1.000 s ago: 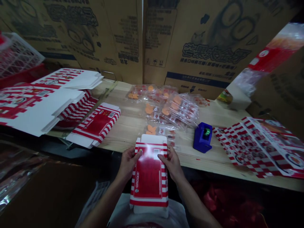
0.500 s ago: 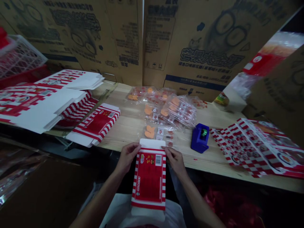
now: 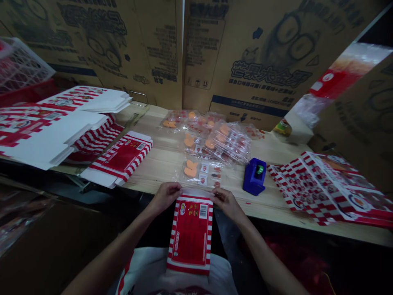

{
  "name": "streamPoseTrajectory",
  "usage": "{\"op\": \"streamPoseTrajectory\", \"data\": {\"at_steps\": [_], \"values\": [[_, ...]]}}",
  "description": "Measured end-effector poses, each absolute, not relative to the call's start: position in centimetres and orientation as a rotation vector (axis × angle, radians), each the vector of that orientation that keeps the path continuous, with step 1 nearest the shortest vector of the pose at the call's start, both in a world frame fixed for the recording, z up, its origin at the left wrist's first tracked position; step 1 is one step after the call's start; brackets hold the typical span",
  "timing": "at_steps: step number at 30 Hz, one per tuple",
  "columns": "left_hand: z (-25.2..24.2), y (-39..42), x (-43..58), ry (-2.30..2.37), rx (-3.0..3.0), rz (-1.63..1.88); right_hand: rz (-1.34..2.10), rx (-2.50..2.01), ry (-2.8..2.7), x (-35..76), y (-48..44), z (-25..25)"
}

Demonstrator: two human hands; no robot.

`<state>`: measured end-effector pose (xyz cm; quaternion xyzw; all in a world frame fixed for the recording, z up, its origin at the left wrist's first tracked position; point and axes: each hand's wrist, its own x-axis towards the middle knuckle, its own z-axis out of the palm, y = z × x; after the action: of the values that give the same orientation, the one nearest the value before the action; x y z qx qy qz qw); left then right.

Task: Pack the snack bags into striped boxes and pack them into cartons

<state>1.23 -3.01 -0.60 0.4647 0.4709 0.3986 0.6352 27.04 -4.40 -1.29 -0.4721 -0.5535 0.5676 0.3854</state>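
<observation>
A flat red carton (image 3: 192,233) with red-and-white striped edges and a barcode stands in front of my body, below the table edge. My left hand (image 3: 167,196) pinches its upper left corner, fingers closed at the end flap. At the upper right corner, my right hand (image 3: 225,200) grips the same end with thumb and fingers. The white end flap (image 3: 196,191) between my hands looks narrow and tipped back. Just beyond it on the table lies a clear packet (image 3: 192,169) with an orange piece and small items inside.
More clear packets (image 3: 225,141) are piled behind. A blue tape dispenser (image 3: 254,177) stands right of them. Flat striped cartons (image 3: 331,188) lie at right; a folded carton (image 3: 123,157) and white-backed carton sheets (image 3: 58,143) lie left. Large cardboard boxes (image 3: 196,98) wall the back.
The carton's white end flap, upright before, now shows much shorter, tipped back. Both hands have moved in closer over the top corners. The whole view has shifted slightly.
</observation>
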Motion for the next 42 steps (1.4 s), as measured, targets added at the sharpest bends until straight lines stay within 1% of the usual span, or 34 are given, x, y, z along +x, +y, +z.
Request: {"op": "streamPoseTrajectory", "data": {"at_steps": [3,8,12,15,21,25,30,35,39,40,42], "values": [[-0.6,-3.5,0.8,1.094,1.168,0.88,1.329,-1.176,-1.533,26.8,-5.0,-1.5],[0.0,-3.9,0.2,1.133,1.385,0.852,1.218,-1.236,-1.571,26.0,-5.7,-0.6],[0.8,-3.7,-0.1,1.121,1.419,0.852,1.199,-1.278,-1.578,25.6,-5.5,0.8],[1.6,-3.4,-0.2,1.083,1.326,0.849,1.163,-1.299,-1.581,25.4,-5.1,1.9],[2.6,-2.8,0.2,1.029,1.191,0.819,1.178,-1.328,-1.639,25.1,-4.3,2.6],[2.3,-2.9,0.2,1.021,1.187,0.812,1.242,-1.277,-1.557,24.9,-4.7,2.1],[1.6,-3.7,0.2,1.011,1.268,0.827,1.241,-1.217,-1.525,25.3,-6.0,0.9],[0.2,-4.7,0.9,1.122,1.435,0.973,1.063,-1.195,-1.467,24.4,-7.5,-0.4],[-0.8,-5.2,1.2,1.128,1.362,1.0,1.043,-1.174,-1.416,25.2,-7.6,-1.1],[-1.0,-5.1,1.2,1.13,1.344,1.002,0.984,-1.204,-1.37,26.2,-7.3,-1.2],[-1.4,-4.9,1.2,1.13,1.334,1.016,0.73,-1.337,-1.211,29.2,-6.3,-1.5]]}}
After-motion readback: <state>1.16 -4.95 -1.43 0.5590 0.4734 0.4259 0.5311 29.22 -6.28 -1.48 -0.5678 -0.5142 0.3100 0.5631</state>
